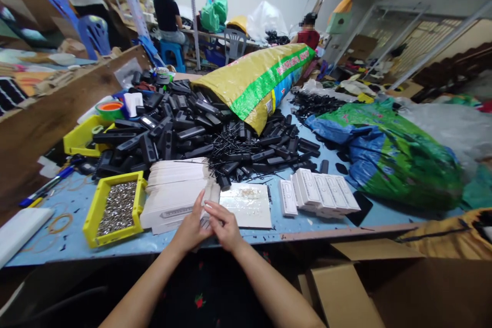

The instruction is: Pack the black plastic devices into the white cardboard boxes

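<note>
My left hand (194,226) and my right hand (225,225) meet at the table's front edge, fingers closed. Between them shows a bit of a small white printed carton (205,221), mostly hidden by the fingers. Just behind and left lies a thick stack of flat white cartons (172,189), the top one printed with a line drawing. A white board (249,207) with small bits scattered on it lies beside my right hand. Farther right, several finished-looking white boxes (321,192) stand packed together. A yellow bin (90,223) of small metal parts sits left of the stack.
Behind the stack spreads a heap of black plastic casings (172,125) with thin black sticks (230,143). A yellow-green sack (261,79) lies over it. A green-blue bag (400,154) fills the right side. An open cardboard box (346,292) stands below the edge. Other people sit farther back.
</note>
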The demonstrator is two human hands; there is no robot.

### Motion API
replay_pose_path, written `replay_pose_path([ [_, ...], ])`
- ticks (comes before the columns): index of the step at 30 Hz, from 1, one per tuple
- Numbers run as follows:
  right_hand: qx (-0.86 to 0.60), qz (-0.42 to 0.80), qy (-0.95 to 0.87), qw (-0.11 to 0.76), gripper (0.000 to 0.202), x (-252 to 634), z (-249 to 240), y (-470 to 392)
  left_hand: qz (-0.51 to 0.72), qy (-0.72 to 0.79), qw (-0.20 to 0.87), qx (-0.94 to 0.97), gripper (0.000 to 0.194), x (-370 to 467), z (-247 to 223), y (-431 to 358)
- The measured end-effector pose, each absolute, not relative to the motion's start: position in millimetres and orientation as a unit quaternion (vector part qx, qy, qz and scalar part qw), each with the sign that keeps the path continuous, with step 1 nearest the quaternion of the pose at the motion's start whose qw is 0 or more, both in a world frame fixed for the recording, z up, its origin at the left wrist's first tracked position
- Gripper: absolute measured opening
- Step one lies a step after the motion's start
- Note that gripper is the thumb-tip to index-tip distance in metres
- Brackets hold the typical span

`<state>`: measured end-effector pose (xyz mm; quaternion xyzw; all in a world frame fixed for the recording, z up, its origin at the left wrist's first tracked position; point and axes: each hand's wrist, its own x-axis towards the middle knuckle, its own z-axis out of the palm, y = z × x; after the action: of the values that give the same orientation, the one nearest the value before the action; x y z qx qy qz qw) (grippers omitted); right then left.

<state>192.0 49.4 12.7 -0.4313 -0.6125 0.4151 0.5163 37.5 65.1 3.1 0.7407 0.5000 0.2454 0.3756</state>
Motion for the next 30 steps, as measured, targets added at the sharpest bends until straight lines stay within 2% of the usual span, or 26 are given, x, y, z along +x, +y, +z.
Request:
replay_pose_path([
  [3,-0.415,0.358,-0.689,0.475,0.041,190.9,6.9,39.0,0.289,0.5,0.393,0.716,0.093,43.2,5.3,62.4],
  [4,-0.424,0.352,-0.7,0.455,0.055,190.0,3.6,33.7,0.311,0.507,0.405,0.694,0.09,46.6,7.3,58.9],
  [6,-0.449,0.341,-0.715,0.414,0.096,191.1,-2.2,22.3,0.339,0.516,0.456,0.641,0.078,51.9,12.7,48.8],
  [7,-0.463,0.334,-0.72,0.396,0.109,195.4,-3.5,17.5,0.343,0.506,0.492,0.62,0.073,51.9,15.7,43.6],
  [8,-0.482,0.324,-0.718,0.383,0.112,203.8,-3.0,14.4,0.344,0.489,0.522,0.608,0.069,49.2,18.7,39.4],
  [10,-0.549,0.291,-0.689,0.373,0.101,235.3,3.9,14.7,0.373,0.465,0.529,0.604,0.068,33.7,24.2,38.0],
  [13,-0.695,0.182,-0.599,0.355,0.09,307.0,20.6,31.4,0.495,0.514,0.417,0.564,0.066,-10.3,31.1,56.3],
  [17,-0.802,0.041,-0.571,0.172,0.074,373.0,22.1,53.6,0.539,0.619,0.298,0.486,0.075,-75.0,41.2,89.6],
  [20,-0.789,0.006,-0.606,0.104,0.068,376.8,2.7,51.0,0.471,0.698,0.208,0.498,0.068,-110.1,47.8,97.8],
  [24,-0.783,-0.058,-0.613,0.087,0.056,368.3,-17.7,44.0,0.287,0.731,0.075,0.615,0.033,-142.2,35.4,100.5],
  [27,-0.787,-0.06,-0.609,0.082,0.054,368.4,-11.8,56.9,0.223,0.68,0.094,0.692,0.017,-157.6,9.0,110.6],
  [30,-0.779,-0.058,-0.609,0.137,0.053,370.2,8.2,90.3,0.168,0.692,0.117,0.692,0.008,-163.8,-10.2,122.0],
])
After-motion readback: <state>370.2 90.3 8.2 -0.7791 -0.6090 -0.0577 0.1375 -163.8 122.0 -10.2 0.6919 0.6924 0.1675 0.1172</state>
